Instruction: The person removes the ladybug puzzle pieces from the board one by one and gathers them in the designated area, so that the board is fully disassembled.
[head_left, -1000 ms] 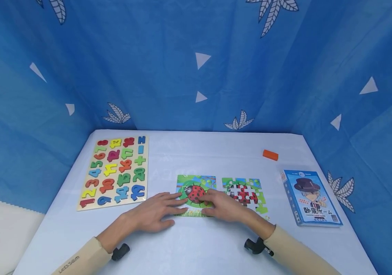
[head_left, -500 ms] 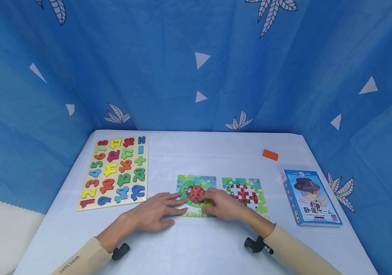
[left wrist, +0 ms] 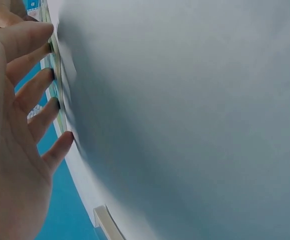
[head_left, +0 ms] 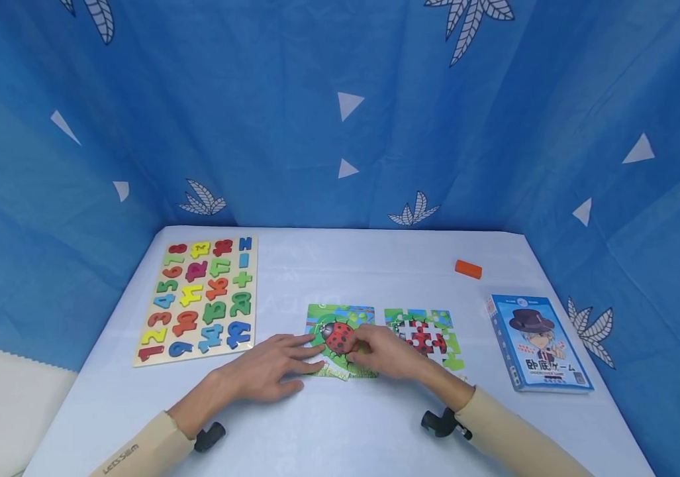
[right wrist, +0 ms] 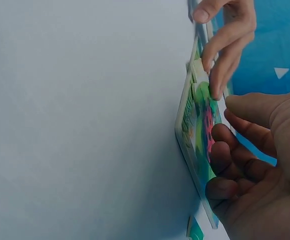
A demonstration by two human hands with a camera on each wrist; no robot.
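In the head view, a ladybug jigsaw puzzle (head_left: 324, 317) lies mid-table. My left hand (head_left: 271, 368) lies at its left side, fingers spread and nearly straight, fingertips on its edge. My right hand (head_left: 388, 352) is over its right half, fingers bent and fingertips down at the ladybug's red body. Whether a piece is pinched there is hidden; the right wrist view shows curled fingers (right wrist: 222, 157) close above the picture. A puzzle piece (head_left: 335, 371) at the lower left sits askew. Right of it, a second ladybug puzzle (head_left: 443, 320) has white gaps, partly covered by my right hand.
A wooden number board (head_left: 196, 298) lies at the left. On the right are a blue game box (head_left: 542, 344) and, farther back, an orange block (head_left: 468, 269). Blue cloth (head_left: 292, 132) hangs behind the table.
My right hand has shifted slightly left and up over the ladybug, its thumb and index finger closer together. The lower-left piece has come askew. My left hand stays in place.
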